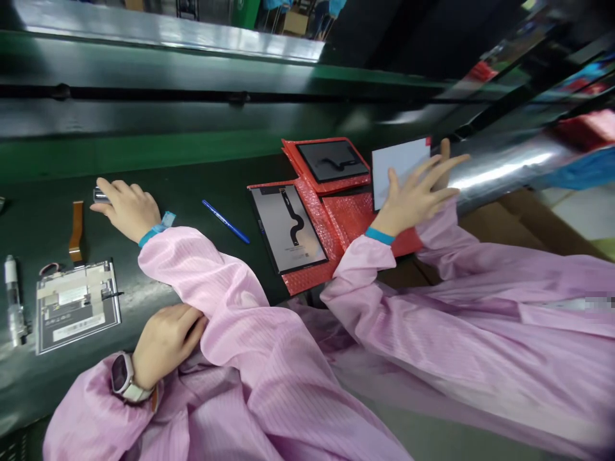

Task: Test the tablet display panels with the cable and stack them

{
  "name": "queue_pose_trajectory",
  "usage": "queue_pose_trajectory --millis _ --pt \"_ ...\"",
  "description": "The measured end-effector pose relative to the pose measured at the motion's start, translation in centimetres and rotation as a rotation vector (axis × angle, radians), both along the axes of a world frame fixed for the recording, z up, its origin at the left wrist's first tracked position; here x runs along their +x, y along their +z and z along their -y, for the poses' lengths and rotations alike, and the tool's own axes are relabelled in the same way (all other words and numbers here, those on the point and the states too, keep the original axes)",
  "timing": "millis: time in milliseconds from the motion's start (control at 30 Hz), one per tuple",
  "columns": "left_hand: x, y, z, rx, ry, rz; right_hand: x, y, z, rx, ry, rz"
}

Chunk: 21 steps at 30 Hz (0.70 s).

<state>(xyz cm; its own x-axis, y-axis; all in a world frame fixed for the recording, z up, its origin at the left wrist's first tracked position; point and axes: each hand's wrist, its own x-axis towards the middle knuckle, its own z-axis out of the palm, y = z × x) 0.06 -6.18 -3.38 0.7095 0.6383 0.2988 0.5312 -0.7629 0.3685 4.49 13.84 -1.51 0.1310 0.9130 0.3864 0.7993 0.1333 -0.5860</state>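
My right hand [127, 206], with a blue wristband, reaches over the dark green work surface and has its thumb and fingers closed round a small dark, metallic object [99, 196]. My left hand [166, 340], with a watch on its wrist, is curled against my pink right sleeve [218, 282], its fingertips partly hidden. Left of it lies a flat device panel [81, 320] with tape strips and a label. Just above the panel is an orange-brown flex cable [76, 232]. A clear pen-like tool [14, 301] rests at the far left. Between my right hand and the red wraps lies a blue pen [225, 221].
At right, another person's hands [410, 198] hold a white-faced panel [396, 168]. Red bubble wrap [307, 282] lies beneath a grey screen [291, 230] and a darker screen [334, 160]. A cardboard box [533, 224] stands at the right. A metal rail [168, 112] runs behind.
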Motion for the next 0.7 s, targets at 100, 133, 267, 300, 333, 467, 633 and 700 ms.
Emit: queue_pose_trajectory --millis 100,133,267,300,333,467,633,700 --pt "0.0 0.0 0.0 0.001 0.004 0.007 0.3 -0.5 0.3 -0.028 0.299 0.143" --pt "0.0 0.0 -0.1 0.004 0.009 0.012 0.6 -0.5 0.7 -0.041 0.341 0.163" --pt "0.0 0.0 -0.1 0.035 0.026 0.044 2.7 0.3 3.8 -0.058 0.334 0.138" --pt "0.0 -0.1 -0.1 0.045 0.029 0.05 3.6 0.6 5.0 -0.075 0.326 0.139" --pt "0.0 -0.1 -0.1 0.054 0.03 0.055 4.8 0.9 6.4 -0.088 0.322 0.146" --pt "-0.1 -0.5 -0.2 0.03 0.013 0.05 11.5 0.5 13.2 -0.083 0.17 0.146" --pt "-0.1 -0.9 0.0 -0.058 0.036 0.059 20.2 -3.2 22.5 -0.069 -0.311 0.165" --pt "0.3 -0.9 0.2 -0.138 0.066 0.099 22.0 -4.2 25.0 -0.07 -0.396 0.157"
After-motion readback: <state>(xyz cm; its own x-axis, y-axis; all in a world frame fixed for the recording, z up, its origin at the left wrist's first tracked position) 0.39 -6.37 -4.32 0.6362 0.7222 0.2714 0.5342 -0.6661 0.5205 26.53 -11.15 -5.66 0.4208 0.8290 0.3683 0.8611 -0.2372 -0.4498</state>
